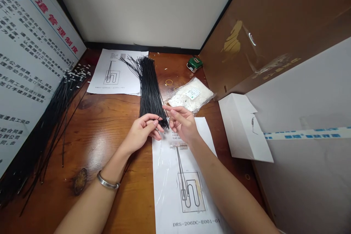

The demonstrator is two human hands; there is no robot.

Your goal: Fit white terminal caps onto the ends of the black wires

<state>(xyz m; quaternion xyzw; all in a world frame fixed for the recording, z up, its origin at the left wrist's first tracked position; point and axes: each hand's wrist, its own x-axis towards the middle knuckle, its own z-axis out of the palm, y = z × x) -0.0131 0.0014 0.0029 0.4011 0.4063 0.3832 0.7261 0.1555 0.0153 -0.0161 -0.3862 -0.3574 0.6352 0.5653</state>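
My left hand (pixel 144 131) is closed in a pinch around a thin black wire, whose dark end shows at the fingertips; most of this wire is hidden by the hand and forearm. Just to its right, my right hand (pixel 181 123) has thumb and index finger drawn close together, and anything between them is too small to make out. The two hands are apart. Right behind them lies a thick bundle of black wires (pixel 149 87). Beneath the hands is a white printed drawing sheet (pixel 167 190) in a clear cover.
Black wires with white end connectors (pixel 74 76) are heaped at the left. A second drawing sheet (pixel 95 76) lies behind. To the right are a clear bag of white parts (pixel 178 97), a green tape measure (pixel 194 64) and a folded white card (pixel 236 128). Upright panels enclose the table.
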